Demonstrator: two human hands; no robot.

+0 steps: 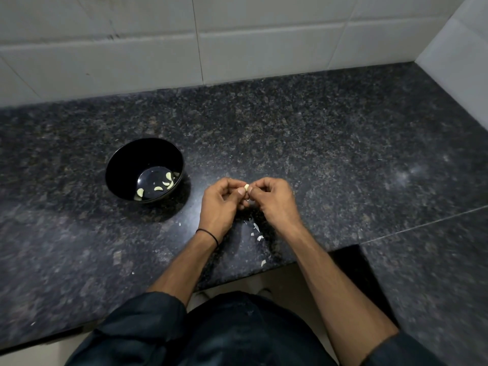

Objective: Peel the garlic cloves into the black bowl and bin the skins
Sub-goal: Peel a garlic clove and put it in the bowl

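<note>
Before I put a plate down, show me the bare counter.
Free: the wide stretch of counter between the right hand and the tiled wall; also the strip behind the bowl. Crowded: the front edge, where it and the left hand pinch a clove, skins scattered between the forearms.

The single head-worn wide-angle camera looks forward and steeply down, close over the speckled granite counter point(330, 133), facing the white tiled wall point(264, 43) across the top, with the left hand point(221, 200) and right hand point(276, 200) mid-frame and the wearer's dark clothing point(237, 334) along the bottom.
</note>
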